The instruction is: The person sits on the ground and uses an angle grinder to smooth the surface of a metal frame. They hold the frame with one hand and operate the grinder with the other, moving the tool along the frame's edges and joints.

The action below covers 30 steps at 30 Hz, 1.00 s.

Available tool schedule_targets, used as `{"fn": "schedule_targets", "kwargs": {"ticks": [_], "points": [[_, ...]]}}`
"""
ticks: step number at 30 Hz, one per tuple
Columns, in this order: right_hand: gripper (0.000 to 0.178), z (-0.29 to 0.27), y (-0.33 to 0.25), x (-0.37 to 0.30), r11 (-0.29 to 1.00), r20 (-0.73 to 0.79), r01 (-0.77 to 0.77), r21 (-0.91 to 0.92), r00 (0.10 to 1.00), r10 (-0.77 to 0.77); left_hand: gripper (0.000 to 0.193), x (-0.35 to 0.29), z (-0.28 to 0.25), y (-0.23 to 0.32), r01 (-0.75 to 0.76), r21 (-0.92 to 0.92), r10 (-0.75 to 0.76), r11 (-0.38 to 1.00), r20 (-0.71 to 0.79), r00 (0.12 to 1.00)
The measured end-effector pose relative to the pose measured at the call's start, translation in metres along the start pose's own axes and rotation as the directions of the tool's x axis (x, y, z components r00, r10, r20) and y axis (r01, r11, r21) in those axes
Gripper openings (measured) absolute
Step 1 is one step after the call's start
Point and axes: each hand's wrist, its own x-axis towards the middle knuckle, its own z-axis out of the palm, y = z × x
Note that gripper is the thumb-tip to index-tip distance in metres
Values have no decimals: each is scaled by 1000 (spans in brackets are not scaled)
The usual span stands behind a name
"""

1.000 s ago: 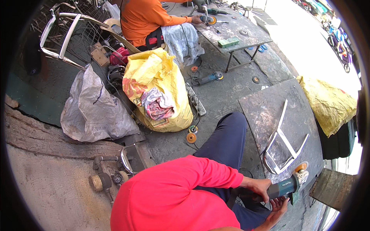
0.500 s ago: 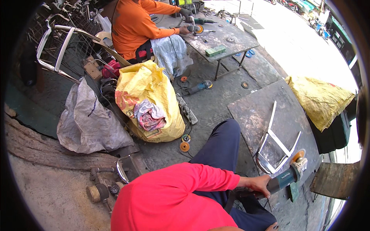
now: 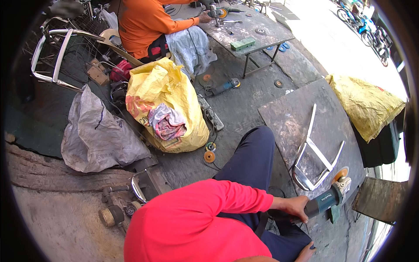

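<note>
My left hand (image 3: 295, 209), at the end of a red sleeve, is closed around the rear of a teal angle grinder (image 3: 325, 201). Its orange disc (image 3: 340, 175) faces the bent chrome tube frame (image 3: 310, 168), with a flat bar across it, that lies on a dark board. Between disc and frame I cannot tell whether there is contact. A small green block (image 3: 334, 214) shows beneath the grinder. My right hand is out of sight. One of my knees (image 3: 255, 144) is raised beside the board (image 3: 279, 114).
A co-worker in orange (image 3: 148, 26) handles a grinder at a low table (image 3: 279, 38). Between us stand a yellow sack (image 3: 157, 87) with a rag and a grey sack (image 3: 94, 131). Another grinder (image 3: 224, 87), a power strip (image 3: 213, 114) and loose discs (image 3: 209, 156) lie on the floor.
My view has shifted slightly, so most things sit higher in the picture. More of my foot shows. My left hand keeps its hold on the grinder, and the co-worker's hands have moved a little.
</note>
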Motion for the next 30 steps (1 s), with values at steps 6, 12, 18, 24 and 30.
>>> {"fn": "schedule_targets", "kwargs": {"ticks": [6, 12, 18, 24, 30], "points": [[67, 7, 10, 23, 998, 28, 7, 63, 1000, -9, 38, 0, 10, -10, -159, 14, 159, 987, -29, 987], [65, -4, 1, 40, 999, 183, -48, 11, 982, 46, 49, -15, 4, 13, -92, 14, 92, 996, 6, 996], [54, 25, 36, 85, 981, 364, -68, 182, 931, -3, 51, -14, 6, 16, -46, 53, 43, 998, 60, 997], [49, 36, 30, 105, 924, 473, 337, -182, 854, -218, 52, -14, 5, 14, -21, 47, 17, 999, 84, 996], [51, 11, -81, -14, 781, 257, 294, -551, 950, -177, 51, -10, -2, 10, -16, 24, 15, 1000, 29, 999]]}}
